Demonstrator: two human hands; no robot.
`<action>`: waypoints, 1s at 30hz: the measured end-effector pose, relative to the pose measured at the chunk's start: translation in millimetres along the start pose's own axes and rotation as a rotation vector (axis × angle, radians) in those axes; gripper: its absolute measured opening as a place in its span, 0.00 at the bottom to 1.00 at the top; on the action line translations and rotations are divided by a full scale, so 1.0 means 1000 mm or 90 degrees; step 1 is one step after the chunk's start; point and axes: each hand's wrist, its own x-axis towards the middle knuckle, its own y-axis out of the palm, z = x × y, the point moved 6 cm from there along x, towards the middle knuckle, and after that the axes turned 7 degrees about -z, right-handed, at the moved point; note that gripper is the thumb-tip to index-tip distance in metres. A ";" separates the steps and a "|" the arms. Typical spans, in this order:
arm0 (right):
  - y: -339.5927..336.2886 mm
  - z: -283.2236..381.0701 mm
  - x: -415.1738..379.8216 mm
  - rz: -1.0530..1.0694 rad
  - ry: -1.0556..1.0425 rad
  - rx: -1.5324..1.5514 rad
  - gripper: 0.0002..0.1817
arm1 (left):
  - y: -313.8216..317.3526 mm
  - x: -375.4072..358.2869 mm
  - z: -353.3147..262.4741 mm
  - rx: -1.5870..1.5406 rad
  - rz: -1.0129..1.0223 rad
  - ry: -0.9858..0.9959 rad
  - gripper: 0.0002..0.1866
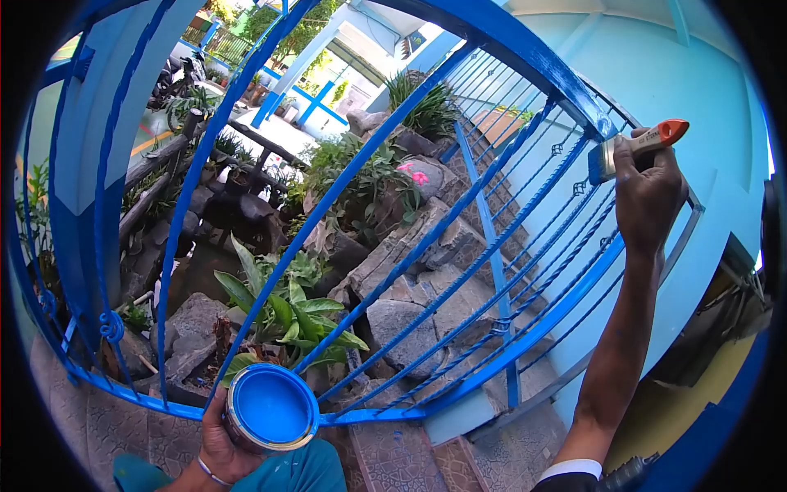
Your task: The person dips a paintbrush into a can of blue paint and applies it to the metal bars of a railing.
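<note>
In the head view my right hand (652, 189) grips a paintbrush (648, 146) with an orange-tipped handle. Its blue-stained bristles lie against the upper right of a blue metal railing (525, 61), where the paint looks wet and shiny. Low in the view, my left hand (225, 443) is wrapped round a paint can (275, 407) holding bright blue paint. The can sits in front of the railing's bottom bar, above my teal-clad legs.
Twisted blue bars fill the space ahead. Behind them lie rocks (402, 332), leafy plants (287, 316) and stone-patterned steps (393, 455). A light blue wall (697, 90) rises at the right, and a blue-and-white pillar (90, 180) stands at the left.
</note>
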 end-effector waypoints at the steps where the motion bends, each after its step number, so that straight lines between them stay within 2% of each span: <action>1: -0.007 0.002 -0.001 -0.039 -0.008 0.000 0.14 | 0.003 -0.001 0.000 0.003 0.003 0.000 0.47; 3: -0.004 0.016 -0.021 0.056 0.088 0.191 0.15 | 0.011 -0.004 -0.002 0.009 0.011 0.001 0.47; 4: 0.002 0.029 -0.035 0.122 0.077 0.267 0.15 | 0.010 -0.004 -0.002 0.010 0.019 0.000 0.47; 6: 0.022 0.052 -0.068 0.225 0.073 0.311 0.15 | 0.007 -0.002 -0.001 0.012 0.035 -0.003 0.47; 7: 0.031 0.055 -0.080 0.329 0.087 0.275 0.16 | 0.006 -0.004 0.000 0.014 0.027 -0.004 0.47; 9: 0.040 0.050 -0.086 0.367 0.082 0.219 0.15 | 0.005 -0.006 -0.001 0.018 0.012 0.003 0.47; 13: 0.022 0.018 -0.050 0.247 0.091 0.145 0.12 | -0.004 -0.005 -0.002 0.003 -0.005 0.007 0.45; 15: 0.007 0.020 -0.035 0.139 0.041 0.096 0.13 | -0.003 -0.005 -0.002 -0.001 -0.003 0.003 0.44; 18: 0.002 0.035 -0.048 0.116 0.083 0.222 0.14 | -0.001 -0.005 -0.003 -0.001 0.007 0.006 0.44; 19: 0.009 0.042 -0.060 0.157 0.091 0.317 0.13 | -0.002 -0.005 -0.003 -0.001 0.009 0.009 0.44; 21: 0.019 0.060 -0.082 0.235 0.056 0.363 0.13 | -0.003 -0.005 -0.003 0.000 0.013 0.016 0.44; 24: 0.032 0.044 -0.098 0.300 0.083 0.315 0.12 | 0.004 -0.009 -0.006 0.016 0.005 0.031 0.44; 25: 0.028 0.037 -0.095 0.310 0.114 0.294 0.12 | 0.005 -0.010 -0.007 0.012 0.004 0.029 0.44; 30: -0.003 0.029 -0.067 0.250 0.043 0.247 0.11 | 0.000 -0.007 -0.005 -0.006 0.013 0.001 0.45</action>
